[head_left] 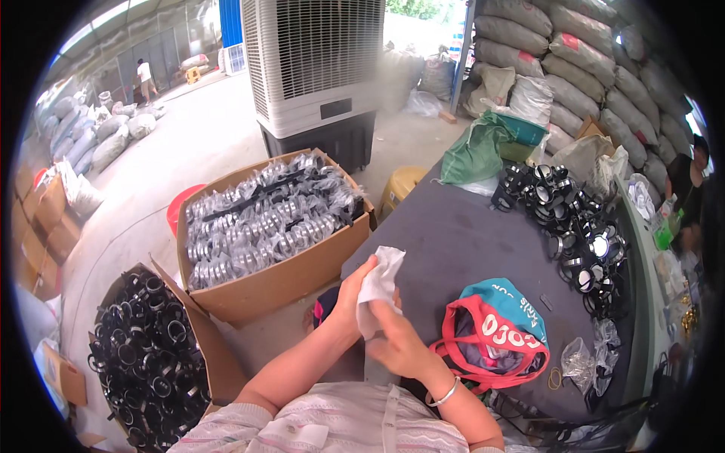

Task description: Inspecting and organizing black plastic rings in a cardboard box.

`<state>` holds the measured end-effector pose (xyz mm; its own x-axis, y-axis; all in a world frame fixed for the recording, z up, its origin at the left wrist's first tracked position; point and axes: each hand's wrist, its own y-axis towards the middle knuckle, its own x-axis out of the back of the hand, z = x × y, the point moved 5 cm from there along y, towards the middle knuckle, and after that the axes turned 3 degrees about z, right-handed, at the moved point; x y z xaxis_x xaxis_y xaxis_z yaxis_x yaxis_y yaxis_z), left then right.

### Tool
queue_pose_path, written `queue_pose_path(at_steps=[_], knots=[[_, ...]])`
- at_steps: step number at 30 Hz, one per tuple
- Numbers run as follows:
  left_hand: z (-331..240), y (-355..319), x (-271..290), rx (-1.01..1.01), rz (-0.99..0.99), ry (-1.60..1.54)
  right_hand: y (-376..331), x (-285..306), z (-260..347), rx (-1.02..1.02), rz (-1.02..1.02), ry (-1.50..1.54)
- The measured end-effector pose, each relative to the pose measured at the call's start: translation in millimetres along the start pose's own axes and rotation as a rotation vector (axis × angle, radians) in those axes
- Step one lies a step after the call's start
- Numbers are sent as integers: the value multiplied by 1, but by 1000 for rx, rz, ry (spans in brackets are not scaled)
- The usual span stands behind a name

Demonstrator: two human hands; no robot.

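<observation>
In front of my body, both hands are closed on a crumpled white tissue (383, 273). My left hand (350, 293) grips it from the left, with its fingers mostly hidden behind the sheet. From the lower right, my right hand (399, 343) presses its fingers against the tissue; a silvery bangle circles that wrist. Whether anything is wrapped inside cannot be seen. Just right of my hands, on the dark grey table (438, 234), lies a red and teal fabric bag (495, 332) with its mouth open.
Black ring-shaped parts (574, 226) are heaped along the table's right side, near a green sack (476, 151). A carton (264, 279) of bagged silvery rings and another box of black rings (151, 347) stand left. Beyond is a large air cooler (317, 68). Another person (691, 181) is far right.
</observation>
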<state>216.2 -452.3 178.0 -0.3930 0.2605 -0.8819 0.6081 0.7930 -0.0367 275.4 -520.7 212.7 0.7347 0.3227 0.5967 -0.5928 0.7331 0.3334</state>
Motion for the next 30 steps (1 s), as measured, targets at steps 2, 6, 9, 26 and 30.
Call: queue_pose_path(at_steps=[2,6,9,26,30], knots=[[-7,-1,21,-100,-368,51,-6,8,-17,26,-285,756],[-20,3,44,-145,-249,-55,-4,25,-5,37,-336,1051],[1,-1,7,212,256,-141,-8,20,-33,-261,-217,1150],[11,10,18,-176,-352,308,-3,10,-23,-169,-417,-327],[-23,3,32,-215,-233,63,-1,9,1,73,-368,-656]])
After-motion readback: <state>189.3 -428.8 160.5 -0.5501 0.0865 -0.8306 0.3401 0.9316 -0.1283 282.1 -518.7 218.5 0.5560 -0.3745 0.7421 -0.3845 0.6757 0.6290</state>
